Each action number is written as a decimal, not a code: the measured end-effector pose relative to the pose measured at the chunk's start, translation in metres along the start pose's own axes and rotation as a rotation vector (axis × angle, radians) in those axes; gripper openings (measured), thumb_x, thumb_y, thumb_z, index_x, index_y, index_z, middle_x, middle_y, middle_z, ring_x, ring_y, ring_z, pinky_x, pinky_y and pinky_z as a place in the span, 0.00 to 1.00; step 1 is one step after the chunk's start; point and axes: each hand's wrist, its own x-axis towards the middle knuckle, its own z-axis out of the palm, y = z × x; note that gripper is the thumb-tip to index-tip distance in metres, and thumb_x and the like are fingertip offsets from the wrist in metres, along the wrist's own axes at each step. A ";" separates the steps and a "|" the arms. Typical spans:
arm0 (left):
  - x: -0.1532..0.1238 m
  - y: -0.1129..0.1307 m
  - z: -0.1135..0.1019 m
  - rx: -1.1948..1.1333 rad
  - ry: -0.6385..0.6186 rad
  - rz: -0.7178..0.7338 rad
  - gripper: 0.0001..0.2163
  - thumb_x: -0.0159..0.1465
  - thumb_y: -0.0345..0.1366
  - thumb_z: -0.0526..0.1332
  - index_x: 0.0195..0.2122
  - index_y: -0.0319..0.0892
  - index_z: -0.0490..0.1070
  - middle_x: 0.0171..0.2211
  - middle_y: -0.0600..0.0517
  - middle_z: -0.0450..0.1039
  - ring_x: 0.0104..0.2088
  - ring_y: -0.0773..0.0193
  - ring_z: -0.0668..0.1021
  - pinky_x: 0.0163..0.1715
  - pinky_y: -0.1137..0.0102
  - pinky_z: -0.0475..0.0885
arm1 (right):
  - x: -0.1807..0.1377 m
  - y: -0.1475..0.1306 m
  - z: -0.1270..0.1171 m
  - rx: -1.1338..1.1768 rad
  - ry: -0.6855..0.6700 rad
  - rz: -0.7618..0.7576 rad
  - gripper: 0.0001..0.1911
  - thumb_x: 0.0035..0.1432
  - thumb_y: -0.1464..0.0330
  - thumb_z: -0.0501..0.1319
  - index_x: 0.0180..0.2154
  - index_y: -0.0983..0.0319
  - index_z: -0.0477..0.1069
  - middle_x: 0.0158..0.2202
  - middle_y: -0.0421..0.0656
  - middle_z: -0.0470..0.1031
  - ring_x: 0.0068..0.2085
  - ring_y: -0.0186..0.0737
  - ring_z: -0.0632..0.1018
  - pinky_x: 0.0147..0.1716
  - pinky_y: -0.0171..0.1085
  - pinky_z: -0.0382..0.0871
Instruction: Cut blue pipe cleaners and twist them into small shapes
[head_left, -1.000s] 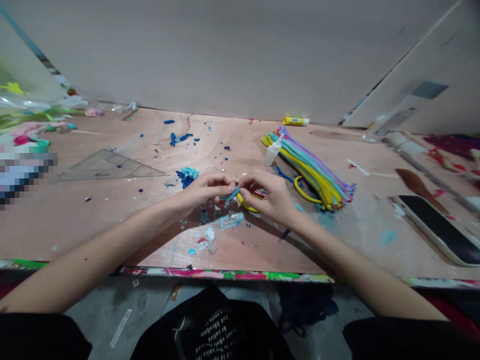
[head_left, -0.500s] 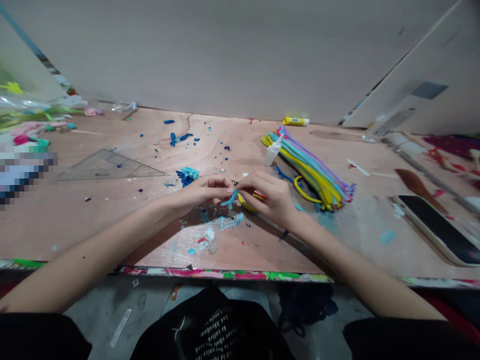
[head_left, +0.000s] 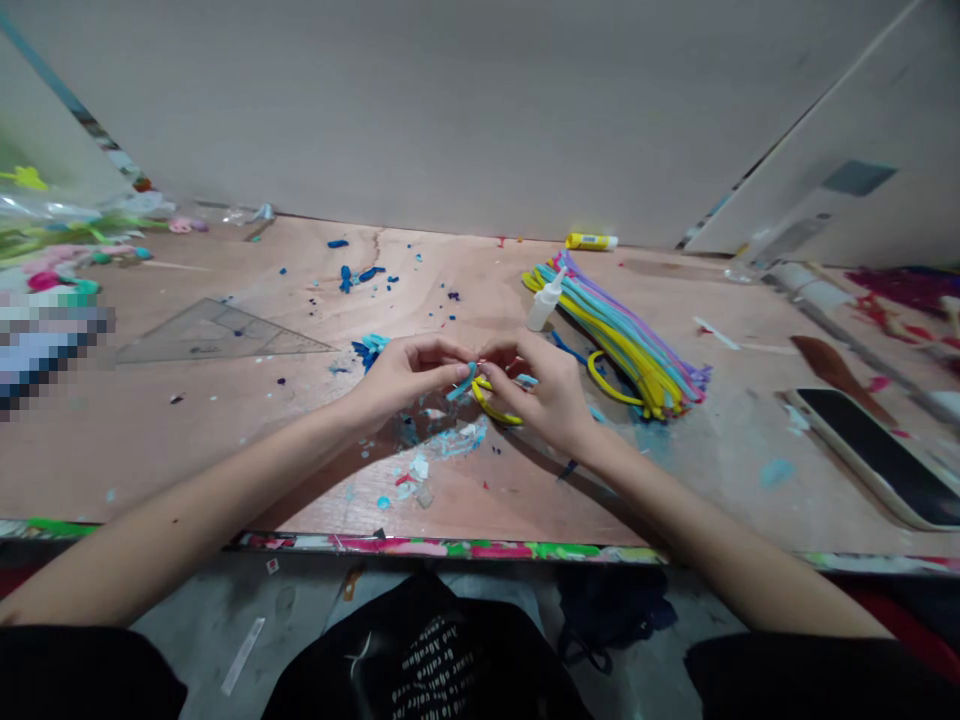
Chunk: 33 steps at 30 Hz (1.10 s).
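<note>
My left hand (head_left: 420, 372) pinches a short light-blue pipe cleaner (head_left: 463, 383) between thumb and fingertips. My right hand (head_left: 541, 385) meets it fingertip to fingertip, thumb and forefinger closed at the upper end of the same piece. A bent yellow pipe cleaner (head_left: 491, 405) curves out below the right fingers; whether it is joined to the blue piece I cannot tell. Behind my left hand lies a small heap of blue and light-blue pieces (head_left: 369, 350). To the right of my right hand rests a bundle of yellow, light-blue and purple pipe cleaners (head_left: 619, 335).
A white squeeze bottle (head_left: 543, 305) stands against the bundle, with a yellow glue stick (head_left: 591, 242) behind. A clear set square (head_left: 217, 335) lies left. On the right are a phone (head_left: 874, 455) and a brown wooden tool (head_left: 840, 375). Scraps (head_left: 416, 470) litter the front.
The red-handled tool seen in my right hand before no longer shows. My right fingertips have closed in on the light-blue piece, and both hands have shifted slightly.
</note>
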 end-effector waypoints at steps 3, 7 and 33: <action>0.000 0.000 0.000 0.009 0.041 0.013 0.10 0.57 0.37 0.70 0.37 0.39 0.78 0.33 0.50 0.79 0.29 0.67 0.77 0.29 0.72 0.73 | 0.000 -0.001 0.001 0.016 0.014 0.043 0.02 0.64 0.69 0.61 0.38 0.59 0.72 0.33 0.40 0.76 0.33 0.35 0.76 0.33 0.36 0.71; -0.001 0.001 0.001 0.012 0.060 0.017 0.09 0.55 0.36 0.71 0.36 0.40 0.79 0.34 0.50 0.80 0.31 0.67 0.78 0.30 0.72 0.73 | -0.001 -0.004 0.000 0.023 0.013 0.063 0.02 0.64 0.69 0.61 0.38 0.60 0.72 0.33 0.40 0.77 0.33 0.36 0.77 0.33 0.36 0.71; -0.004 -0.004 0.010 0.108 0.191 0.111 0.06 0.57 0.35 0.69 0.35 0.40 0.77 0.32 0.51 0.79 0.33 0.65 0.79 0.35 0.70 0.74 | -0.004 0.000 0.015 0.437 -0.030 0.284 0.09 0.62 0.62 0.65 0.36 0.60 0.72 0.33 0.40 0.75 0.31 0.33 0.75 0.27 0.33 0.69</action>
